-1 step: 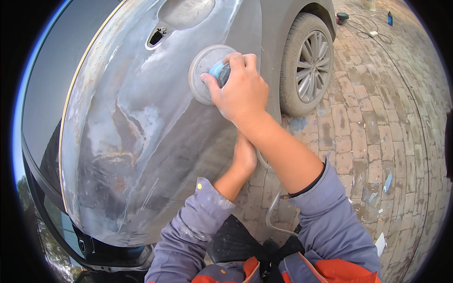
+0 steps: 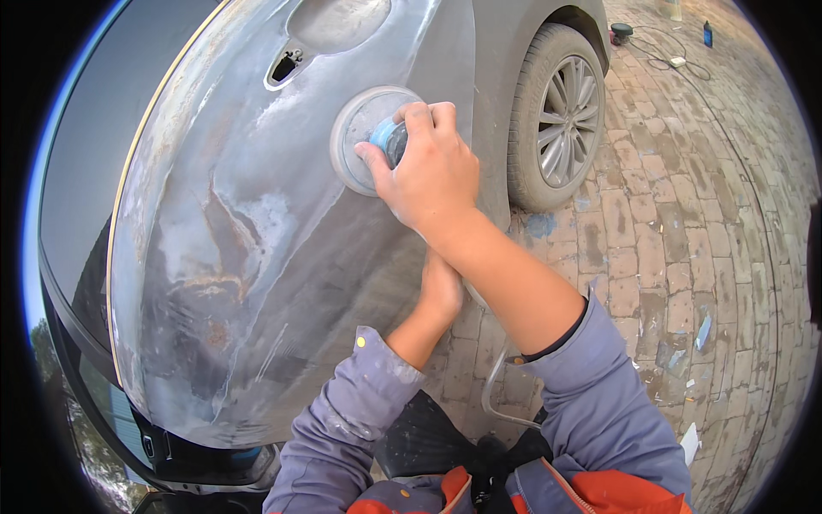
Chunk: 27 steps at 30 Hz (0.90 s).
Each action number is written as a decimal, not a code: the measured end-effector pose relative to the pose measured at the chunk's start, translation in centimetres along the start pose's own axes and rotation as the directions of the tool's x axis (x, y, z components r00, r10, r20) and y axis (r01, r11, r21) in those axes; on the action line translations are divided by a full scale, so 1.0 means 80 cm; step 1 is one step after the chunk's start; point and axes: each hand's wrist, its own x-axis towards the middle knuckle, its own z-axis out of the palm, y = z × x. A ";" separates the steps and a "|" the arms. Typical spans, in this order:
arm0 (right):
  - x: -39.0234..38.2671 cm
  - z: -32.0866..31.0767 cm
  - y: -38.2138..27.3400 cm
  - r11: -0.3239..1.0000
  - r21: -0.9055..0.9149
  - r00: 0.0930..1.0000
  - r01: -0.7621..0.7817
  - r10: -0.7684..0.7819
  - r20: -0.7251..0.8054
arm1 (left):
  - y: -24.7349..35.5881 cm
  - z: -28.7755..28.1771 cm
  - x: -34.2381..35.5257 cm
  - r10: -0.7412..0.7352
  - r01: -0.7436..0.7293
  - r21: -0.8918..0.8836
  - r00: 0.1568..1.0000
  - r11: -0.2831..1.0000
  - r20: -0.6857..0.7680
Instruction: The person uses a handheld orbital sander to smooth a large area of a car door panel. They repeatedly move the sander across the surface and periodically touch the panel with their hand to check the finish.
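Note:
My right hand (image 2: 435, 171) is wrapped over the blue and black head of a round sander (image 2: 349, 141). The sander's wide grey disc lies against a bare, sanded car door (image 2: 300, 214), below the door-handle recess. My left hand (image 2: 442, 287) is under my right forearm, near the sander's lower side. Its fingers are hidden behind the right arm, so their grip does not show. A pale hose (image 2: 492, 390) runs down from behind my arms.
To the right stands a dusty car wheel (image 2: 565, 120) on brick paving (image 2: 651, 283). A dark cable or hose (image 2: 762, 223) crosses the bricks. Farther off lie another tool (image 2: 621, 31) and a blue bottle (image 2: 708, 34). The car window (image 2: 111, 103) borders the door at left.
The sander and my right hand have shifted slightly left and down across the door. My left hand has moved a little left with them.

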 end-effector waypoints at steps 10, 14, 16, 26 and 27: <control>-0.082 0.024 -0.010 0.959 0.074 0.962 0.274 -0.272 -0.025 | -0.043 -0.050 -0.121 -0.198 0.177 -0.213 0.977 0.961 -0.081; -0.066 0.019 0.056 0.997 0.075 0.994 -0.028 0.036 -0.107 | -0.051 -0.073 -0.171 -0.421 0.412 -0.242 0.907 0.878 0.015; -0.064 0.017 0.100 0.973 0.062 0.967 -0.220 0.226 -0.121 | -0.049 -0.081 -0.185 -0.408 0.406 -0.205 0.912 0.890 0.038; -0.137 -0.058 0.258 0.782 -0.075 0.780 -0.619 0.623 0.057 | 0.091 -0.137 -0.066 0.573 -0.320 0.946 0.786 0.057 0.231; -0.145 -0.070 0.255 0.756 -0.067 0.755 -0.651 0.654 0.044 | 0.107 -0.142 -0.040 0.630 -0.254 0.965 0.739 -0.068 0.239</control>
